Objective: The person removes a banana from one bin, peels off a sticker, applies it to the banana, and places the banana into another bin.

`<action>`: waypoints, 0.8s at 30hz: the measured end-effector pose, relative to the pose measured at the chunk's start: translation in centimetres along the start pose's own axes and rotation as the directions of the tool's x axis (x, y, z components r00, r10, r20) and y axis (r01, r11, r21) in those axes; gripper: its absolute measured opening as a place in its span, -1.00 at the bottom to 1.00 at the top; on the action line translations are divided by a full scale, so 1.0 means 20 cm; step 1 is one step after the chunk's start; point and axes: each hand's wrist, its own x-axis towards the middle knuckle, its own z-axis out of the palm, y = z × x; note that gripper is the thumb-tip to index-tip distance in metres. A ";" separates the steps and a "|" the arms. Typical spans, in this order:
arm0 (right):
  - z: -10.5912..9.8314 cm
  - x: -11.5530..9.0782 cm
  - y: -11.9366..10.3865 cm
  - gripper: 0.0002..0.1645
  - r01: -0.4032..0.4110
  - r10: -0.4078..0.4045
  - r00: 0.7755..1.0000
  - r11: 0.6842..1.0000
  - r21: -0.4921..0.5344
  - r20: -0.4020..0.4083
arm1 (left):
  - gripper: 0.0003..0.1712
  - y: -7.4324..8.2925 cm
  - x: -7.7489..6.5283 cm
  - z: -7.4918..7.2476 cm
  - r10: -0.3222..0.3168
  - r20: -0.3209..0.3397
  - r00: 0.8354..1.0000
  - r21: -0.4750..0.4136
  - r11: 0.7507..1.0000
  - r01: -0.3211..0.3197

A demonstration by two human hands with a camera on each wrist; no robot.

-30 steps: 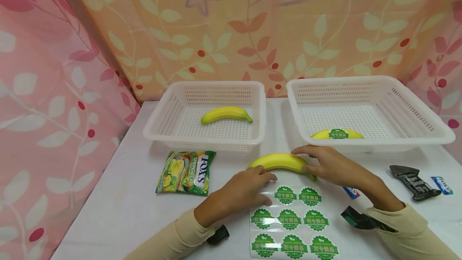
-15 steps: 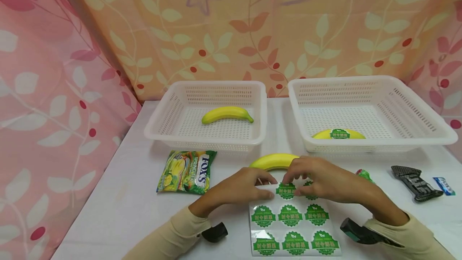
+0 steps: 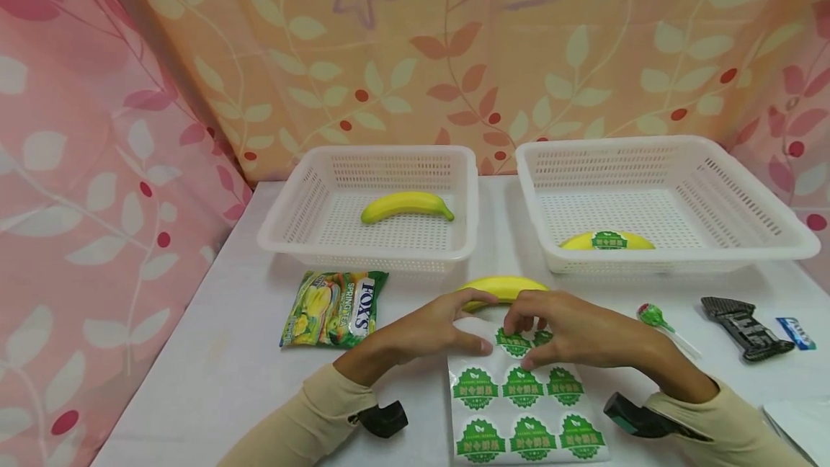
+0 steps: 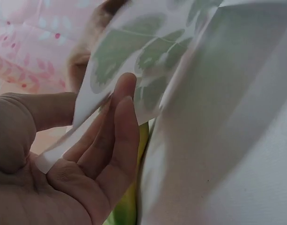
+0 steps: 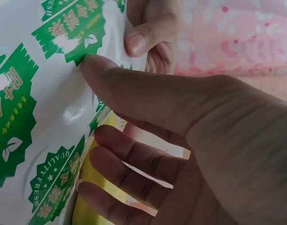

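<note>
A white sheet of round green stickers (image 3: 506, 409) lies on the table, its far edge lifted and curled. My left hand (image 3: 421, 334) holds its far left corner; in the left wrist view the corner passes between thumb and fingers. The right hand (image 3: 570, 326) pinches the far edge, thumb on the printed face by a sticker (image 5: 73, 28) and fingertips at the edge in the right wrist view. Just beyond both hands lies a yellow banana (image 3: 499, 285), its right end hidden by the right hand.
Two white baskets stand behind: the left basket (image 3: 275, 236) holds a banana (image 3: 407, 204), the right basket (image 3: 733, 254) a stickered banana (image 3: 577, 241). A green FOX'S packet (image 3: 333, 308) lies left. A lollipop (image 3: 651, 314), dark wrapped item (image 3: 746, 328) and small blue-white packet (image 3: 796, 334) lie right.
Both hands have left the banana and come back to the sticker sheet, whose far edge is now raised. The lollipop, earlier behind the right arm, shows now.
</note>
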 end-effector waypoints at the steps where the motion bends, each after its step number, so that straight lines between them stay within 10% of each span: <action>1: 0.00 0.00 0.00 -0.59 0.005 -0.005 1.000 1.000 0.001 0.000 | -0.24 0.00 0.00 0.00 -0.002 0.002 1.000 -0.008 1.000 0.002; 9: 0.00 0.00 0.01 -0.67 0.041 -0.041 0.999 0.999 0.019 0.013 | -0.38 0.00 0.00 0.00 -0.045 0.042 0.998 -0.035 0.998 0.047; 17: -0.02 -0.01 0.01 -0.93 0.085 -0.086 0.996 0.996 0.032 0.021 | -0.38 -0.01 0.01 0.01 -0.022 -0.005 1.000 0.137 0.990 0.022; 24: -0.06 -0.04 -0.02 -0.90 0.019 -0.022 0.996 0.999 -0.029 -0.084 | -0.36 0.01 0.00 0.04 0.104 -0.087 0.991 0.457 0.888 -0.054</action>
